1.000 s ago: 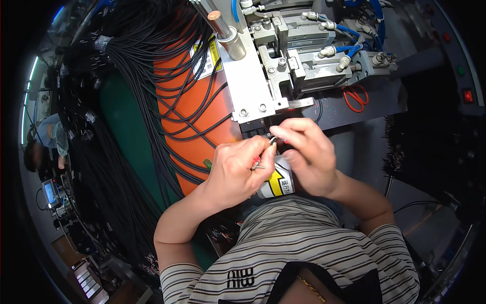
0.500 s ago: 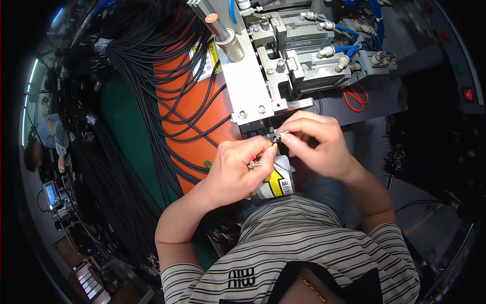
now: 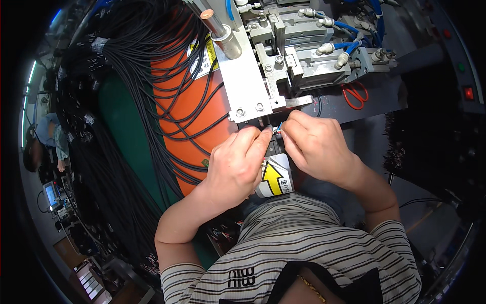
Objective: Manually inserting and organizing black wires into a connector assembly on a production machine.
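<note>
My left hand (image 3: 239, 164) and my right hand (image 3: 314, 144) meet fingertip to fingertip just below the front edge of a grey metal machine (image 3: 283, 61). Between the fingertips they pinch a small cable end with thin wires (image 3: 276, 130), held close to the machine's lower plate (image 3: 248, 86). A thin wire runs down under my left palm. Beneath my hands sits a white label with a yellow arrow (image 3: 274, 177). How the cable end sits in the machine is hidden by my fingers.
A large bundle of black cables (image 3: 126, 101) drapes over an orange surface (image 3: 190, 106) and a green mat (image 3: 119, 116) to the left. Red-handled scissors (image 3: 354, 93) lie to the right of the machine. Blue air hoses (image 3: 354, 30) run over its top. Red and green buttons (image 3: 468, 92) sit far right.
Both hands have moved up and away from my body, carrying the cable end from near the arrow label to the machine's lower edge.
</note>
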Demonstrator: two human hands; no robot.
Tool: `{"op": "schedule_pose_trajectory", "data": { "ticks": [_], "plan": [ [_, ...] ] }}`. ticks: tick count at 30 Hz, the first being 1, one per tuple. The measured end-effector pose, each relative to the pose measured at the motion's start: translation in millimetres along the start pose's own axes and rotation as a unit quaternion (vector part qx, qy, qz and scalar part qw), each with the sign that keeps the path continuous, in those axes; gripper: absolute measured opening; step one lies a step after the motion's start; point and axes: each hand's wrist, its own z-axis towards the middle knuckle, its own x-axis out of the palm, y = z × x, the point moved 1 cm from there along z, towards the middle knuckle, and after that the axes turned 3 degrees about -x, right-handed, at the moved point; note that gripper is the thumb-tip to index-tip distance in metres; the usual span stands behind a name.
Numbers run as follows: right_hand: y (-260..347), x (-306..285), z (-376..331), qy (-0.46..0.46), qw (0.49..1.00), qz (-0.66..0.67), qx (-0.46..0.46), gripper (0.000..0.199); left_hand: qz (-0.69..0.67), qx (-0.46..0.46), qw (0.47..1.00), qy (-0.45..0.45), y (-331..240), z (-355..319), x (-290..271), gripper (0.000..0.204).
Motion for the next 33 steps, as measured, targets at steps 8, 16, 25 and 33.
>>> {"op": "schedule_pose_trajectory", "data": {
  "ticks": [8, 16, 25, 33],
  "plan": [
    [1.1, 3.5, -2.0, -0.019, 1.000, -0.007, -0.005, 0.006, 0.028, 0.040, 0.999, 0.013, 1.2, -4.2, 0.4, 0.051],
    [5.7, -8.7, 11.1, 0.047, 0.997, -0.055, -0.011, 0.005, 0.110, 0.069, 0.991, 0.045, -7.9, 5.5, -4.6, 0.038],
    [-3.8, -6.0, 7.6, 0.060, 0.998, -0.030, -0.011, 0.007, 0.134, 0.096, 0.984, 0.071, -8.9, 14.1, -7.2, 0.028],
    [-4.9, 5.5, 2.4, -0.116, 0.991, 0.060, -0.027, 0.010, 0.119, 0.054, 0.988, 0.081, -8.0, 7.9, -5.3, 0.044]
  ]
}}
